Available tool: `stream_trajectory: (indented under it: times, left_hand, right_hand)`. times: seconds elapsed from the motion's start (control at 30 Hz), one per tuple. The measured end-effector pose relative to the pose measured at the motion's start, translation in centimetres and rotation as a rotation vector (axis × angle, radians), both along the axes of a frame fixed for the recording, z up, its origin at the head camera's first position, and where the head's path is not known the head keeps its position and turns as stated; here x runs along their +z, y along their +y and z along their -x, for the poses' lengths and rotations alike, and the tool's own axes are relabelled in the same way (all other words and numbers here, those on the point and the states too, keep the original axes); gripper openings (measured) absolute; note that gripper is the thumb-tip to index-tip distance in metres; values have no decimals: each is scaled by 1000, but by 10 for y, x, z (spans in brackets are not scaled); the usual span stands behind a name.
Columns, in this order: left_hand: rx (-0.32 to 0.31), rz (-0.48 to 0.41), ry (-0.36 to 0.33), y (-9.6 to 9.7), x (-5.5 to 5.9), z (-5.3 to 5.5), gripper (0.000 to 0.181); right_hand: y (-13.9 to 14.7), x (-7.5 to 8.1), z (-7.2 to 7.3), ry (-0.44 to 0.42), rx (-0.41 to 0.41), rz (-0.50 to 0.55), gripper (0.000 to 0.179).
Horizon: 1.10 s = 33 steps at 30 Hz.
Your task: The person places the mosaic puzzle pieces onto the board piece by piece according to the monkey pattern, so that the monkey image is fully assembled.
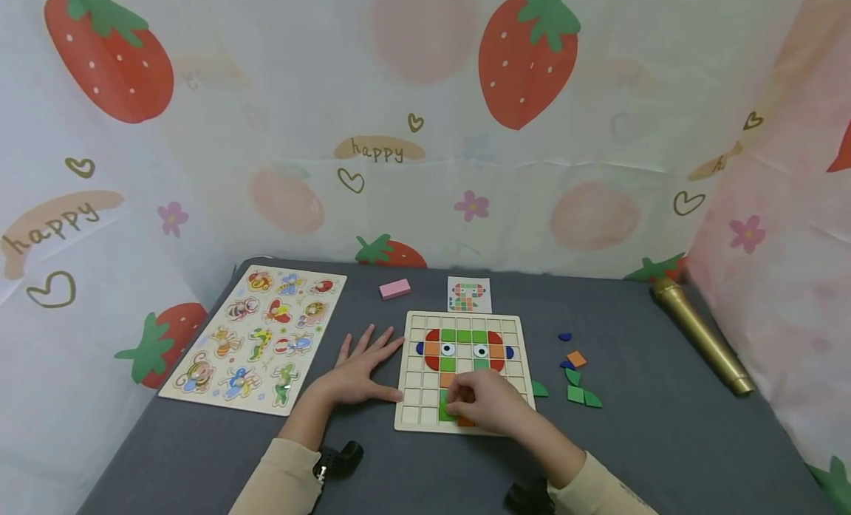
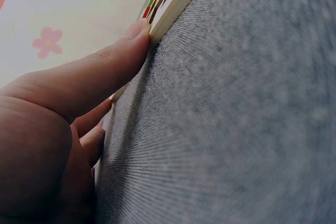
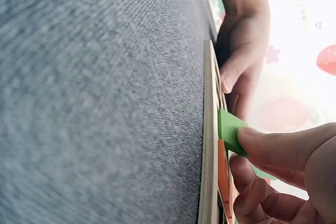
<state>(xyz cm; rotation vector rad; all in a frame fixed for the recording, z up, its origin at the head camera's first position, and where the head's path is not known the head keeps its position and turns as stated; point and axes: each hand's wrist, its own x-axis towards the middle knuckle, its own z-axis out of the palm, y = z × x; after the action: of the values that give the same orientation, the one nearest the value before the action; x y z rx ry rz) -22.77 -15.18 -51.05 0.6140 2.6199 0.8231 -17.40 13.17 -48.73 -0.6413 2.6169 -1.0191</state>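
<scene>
A wooden grid board (image 1: 419, 398) holds coloured tiles forming a face with two eye tiles, a red, green and orange surround, and blue pieces at the sides. My right hand (image 1: 490, 403) is over the board's lower middle, where thumb and fingers pinch a green square tile (image 3: 229, 129). In the right wrist view that tile is tilted, one edge down at the board beside an orange tile (image 3: 223, 171). My left hand (image 1: 351, 378) lies spread on the cloth, its thumb (image 2: 123, 51) touching the board's left edge. The right hand hides part of the lower rows.
Several loose green, blue and orange tiles (image 1: 575, 378) lie right of the board. Behind it are a pattern card (image 1: 469, 296) and a pink block (image 1: 395, 289). An insect picture board (image 1: 255, 338) is at left, a gold cylinder (image 1: 705, 339) at far right.
</scene>
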Motion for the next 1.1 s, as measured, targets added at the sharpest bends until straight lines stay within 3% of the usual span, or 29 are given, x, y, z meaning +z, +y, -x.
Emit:
stream_trajectory:
  times: [0.2, 0.4, 0.93, 1.1]
  left_hand:
    - [0, -9, -2, 1, 1, 0, 99]
    - [0, -2, -5, 2, 2, 1, 100]
    - [2, 0, 0, 0, 0, 0, 101]
    - [2, -3, 9, -1, -2, 1, 101]
  right_hand:
    - [-2, 1, -3, 66, 17, -61, 11]
    - [-1, 1, -3, 72, -23, -85, 7]
    - [49, 6, -5, 29, -202, -10, 13]
    - [54, 3, -7, 21, -185, 11, 10]
